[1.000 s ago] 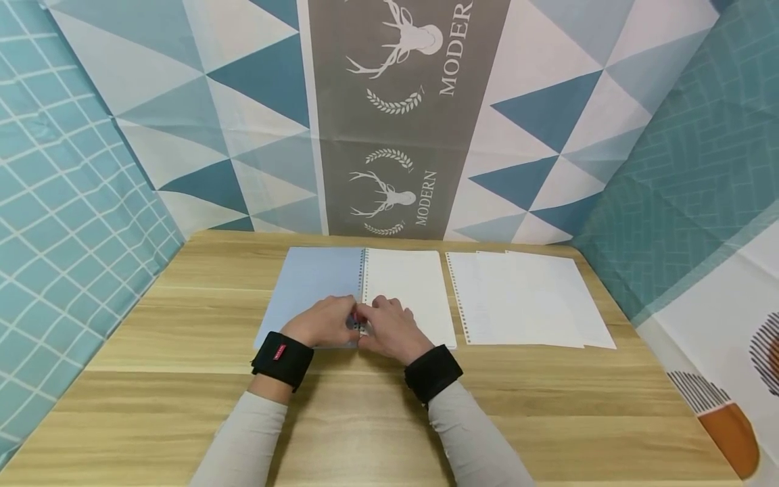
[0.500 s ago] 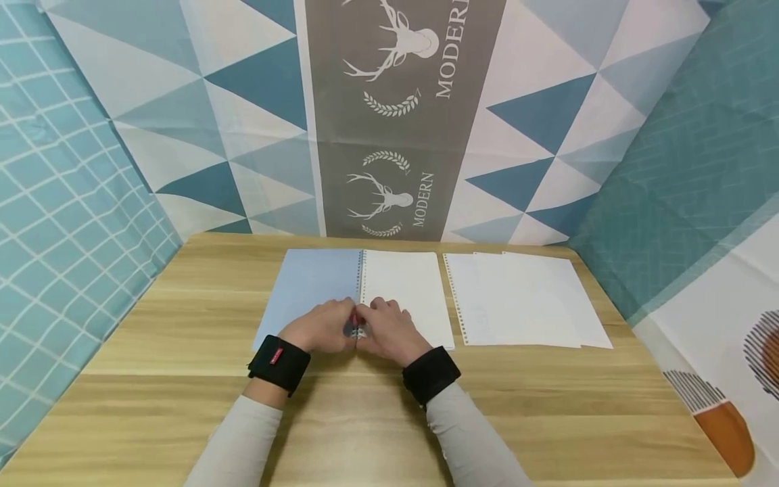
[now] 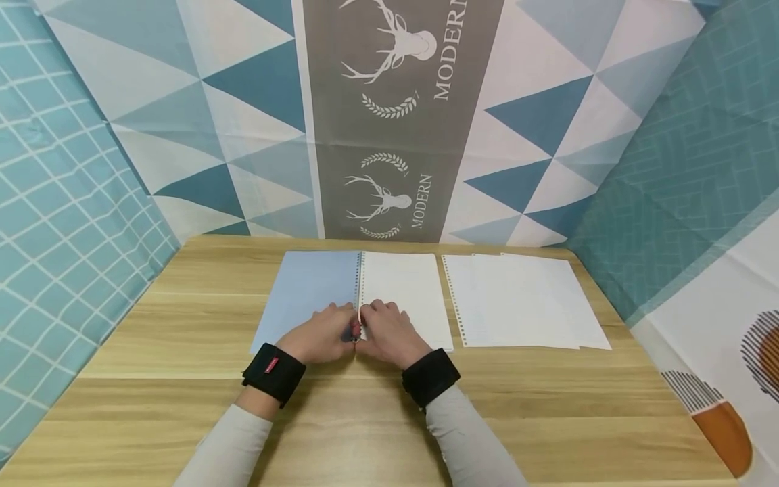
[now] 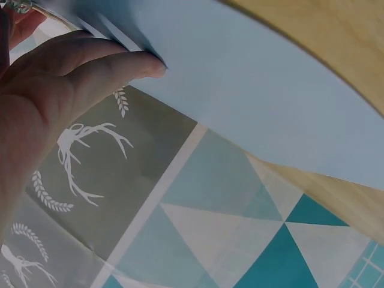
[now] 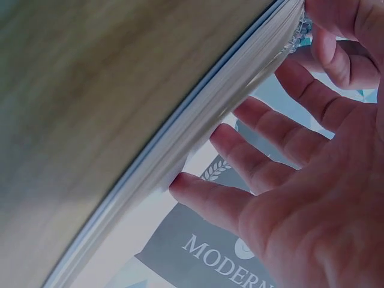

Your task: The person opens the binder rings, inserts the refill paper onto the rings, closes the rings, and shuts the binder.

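Observation:
A ring-bound notebook point(image 3: 316, 281) lies open on the table, its blue cover on the left and white punched pages point(image 3: 404, 281) on the right. My left hand point(image 3: 322, 333) and right hand point(image 3: 391, 333) meet at the near end of the binder rings point(image 5: 298, 36), both gripping there with thumb and fingers. In the left wrist view, other left fingers rest on the blue cover point(image 4: 258, 90). The right wrist view shows spread right fingers touching the page stack from above. Something small and reddish shows between the hands; I cannot tell what it is.
Several loose white punched sheets point(image 3: 511, 301) lie overlapping to the right of the notebook, close beside it. The wooden table point(image 3: 365, 419) ends at a patterned cloth backdrop point(image 3: 389, 122) behind, with cloth on both sides too.
The left wrist has shifted slightly left and toward the body, while both hands stay at the near end of the rings. The notebook and loose sheets stay in place.

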`<state>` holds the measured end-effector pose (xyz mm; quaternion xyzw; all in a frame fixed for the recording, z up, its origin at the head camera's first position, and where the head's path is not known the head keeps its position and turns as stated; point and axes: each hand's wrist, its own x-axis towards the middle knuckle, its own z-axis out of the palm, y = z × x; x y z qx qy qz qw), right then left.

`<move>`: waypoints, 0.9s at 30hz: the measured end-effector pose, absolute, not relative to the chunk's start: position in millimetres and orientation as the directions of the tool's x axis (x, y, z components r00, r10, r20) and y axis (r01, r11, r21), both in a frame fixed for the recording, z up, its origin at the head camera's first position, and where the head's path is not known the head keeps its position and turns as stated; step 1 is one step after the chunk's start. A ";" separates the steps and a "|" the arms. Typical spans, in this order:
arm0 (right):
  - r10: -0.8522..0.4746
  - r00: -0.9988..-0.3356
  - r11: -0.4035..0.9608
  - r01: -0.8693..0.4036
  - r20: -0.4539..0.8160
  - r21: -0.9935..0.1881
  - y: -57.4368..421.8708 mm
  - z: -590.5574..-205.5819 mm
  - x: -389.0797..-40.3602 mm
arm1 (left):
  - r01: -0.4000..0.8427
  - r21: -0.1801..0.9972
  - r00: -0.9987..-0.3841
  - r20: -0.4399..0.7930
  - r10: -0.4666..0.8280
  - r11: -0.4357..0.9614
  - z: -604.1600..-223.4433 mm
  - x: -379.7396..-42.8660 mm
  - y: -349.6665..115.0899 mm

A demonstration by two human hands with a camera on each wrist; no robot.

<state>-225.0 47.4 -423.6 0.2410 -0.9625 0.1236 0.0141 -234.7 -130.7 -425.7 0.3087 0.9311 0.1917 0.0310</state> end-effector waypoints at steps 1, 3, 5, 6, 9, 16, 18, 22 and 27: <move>-0.457 -0.885 0.855 -0.464 0.085 -0.232 47.5 -423.2 -225.0 | 0.565 0.382 -0.805 0.062 0.590 0.731 -426.2 -235.0 -130.8; -0.455 -0.887 0.856 -0.461 0.083 -0.235 47.6 -422.5 -224.8 | 0.566 0.391 -0.803 0.063 0.593 0.725 -426.6 -235.2 -131.0; -0.453 -0.888 0.856 -0.459 0.081 -0.237 47.6 -422.1 -224.5 | 0.564 0.398 -0.802 0.057 0.594 0.723 -426.6 -235.3 -130.9; -0.452 -0.888 0.857 -0.457 0.080 -0.238 47.6 -422.0 -224.4 | 0.563 0.399 -0.802 0.053 0.595 0.724 -426.0 -235.4 -130.8; -0.451 -0.889 0.856 -0.456 0.080 -0.242 47.6 -422.7 -224.6 | 0.564 0.399 -0.801 0.052 0.596 0.723 -423.8 -235.3 -130.6; -0.475 -0.875 0.845 -0.483 0.093 -0.229 48.4 -424.2 -224.3 | 0.579 0.403 -0.789 0.061 0.611 0.709 -423.4 -234.8 -131.3; -0.486 -0.869 0.839 -0.494 0.094 -0.230 48.5 -423.9 -224.0 | 0.583 0.400 -0.788 0.067 0.612 0.707 -424.1 -234.6 -131.6; -0.495 -0.864 0.832 -0.502 0.094 -0.236 48.6 -423.5 -223.8 | 0.585 0.396 -0.787 0.068 0.613 0.708 -424.8 -233.6 -132.5; -0.494 -0.864 0.830 -0.502 0.095 -0.242 49.5 -423.7 -223.6 | 0.584 0.393 -0.788 0.066 0.612 0.710 -425.7 -234.0 -131.9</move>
